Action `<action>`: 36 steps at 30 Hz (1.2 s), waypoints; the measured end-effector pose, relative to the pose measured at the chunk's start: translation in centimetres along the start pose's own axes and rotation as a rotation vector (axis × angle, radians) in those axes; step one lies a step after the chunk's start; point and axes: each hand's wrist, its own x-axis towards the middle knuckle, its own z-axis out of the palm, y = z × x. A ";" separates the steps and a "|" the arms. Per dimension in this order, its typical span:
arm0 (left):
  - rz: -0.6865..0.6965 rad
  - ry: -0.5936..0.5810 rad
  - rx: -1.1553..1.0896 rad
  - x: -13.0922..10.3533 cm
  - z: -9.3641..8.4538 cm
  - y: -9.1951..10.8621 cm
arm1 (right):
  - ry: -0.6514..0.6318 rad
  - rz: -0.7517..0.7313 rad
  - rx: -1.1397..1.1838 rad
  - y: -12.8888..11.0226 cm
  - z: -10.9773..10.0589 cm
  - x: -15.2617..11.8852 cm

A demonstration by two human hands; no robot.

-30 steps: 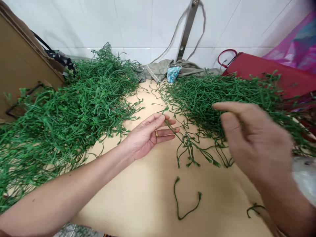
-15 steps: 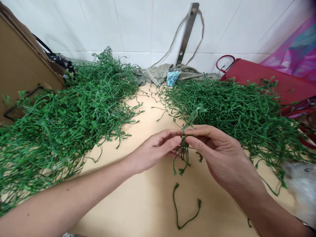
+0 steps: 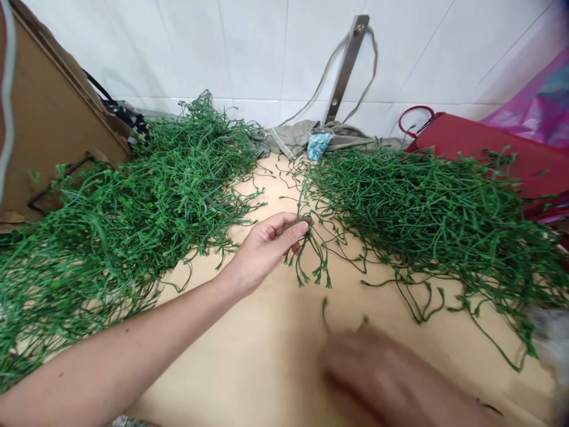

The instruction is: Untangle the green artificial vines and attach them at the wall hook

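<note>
My left hand (image 3: 278, 240) pinches a small bunch of green strands (image 3: 312, 255) between thumb and fingers, above the middle of the table. Knotted ends hang below the fingertips, and thin strands rise above them. Lower right, my right hand (image 3: 364, 367) is smeared by motion, over a loose green strand (image 3: 325, 311) whose two tips show above the hand; whether its fingers hold the strand cannot be seen. A large heap of green strands (image 3: 169, 201) lies to the left, and another heap (image 3: 435, 213) to the right.
A cup with a blue and white pattern (image 3: 319, 144) stands at the back by grey cloth (image 3: 355, 137). Behind the right heap lies a red bag (image 3: 480, 148). A cardboard box (image 3: 57, 107) is at the left, and a metal bar (image 3: 347, 71) leans on the tiled wall.
My right hand has let go of the bunch and moved down toward the loose strand. My left hand has shifted left and slightly up with the bunch. The view has shifted slightly.
</note>
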 end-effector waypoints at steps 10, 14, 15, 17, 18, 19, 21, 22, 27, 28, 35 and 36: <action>-0.059 -0.095 0.039 -0.8 1.1 0.3 | 0.580 0.402 -0.040 2.9 -5.1 1.7; -0.023 -0.209 0.142 -1.1 1.7 0.6 | 0.646 0.442 0.239 1.4 -4.9 3.5; -0.010 -0.227 0.157 -1.2 1.8 0.7 | 0.625 0.441 0.311 1.4 -4.7 3.9; -0.002 -0.232 0.200 -1.5 2.0 0.7 | 0.601 0.461 0.433 1.8 -4.2 4.3; -0.004 -0.217 0.234 -1.6 2.0 0.7 | 0.603 0.479 0.478 2.1 -4.0 4.4; -0.008 -0.197 0.275 -1.7 2.0 0.7 | 0.612 0.497 0.513 2.4 -3.9 4.4; -0.005 -0.146 0.356 -1.8 1.9 0.5 | 0.614 0.507 0.576 2.9 -3.7 4.2; 0.006 -0.121 0.387 -1.8 1.8 0.4 | 0.604 0.501 0.606 3.1 -3.8 4.1; 0.036 -0.067 0.428 -1.7 1.6 -0.1 | 0.579 0.451 0.767 3.0 -3.9 4.3; 0.033 -0.070 0.427 -1.7 1.5 -0.2 | 0.581 0.447 0.797 3.0 -3.9 4.4; -0.011 -0.109 0.420 -2.0 2.2 0.1 | 0.620 0.494 0.639 3.0 -2.9 4.7; -0.030 -0.123 0.396 -2.1 2.4 0.2 | 0.629 0.490 0.537 2.9 -3.0 4.6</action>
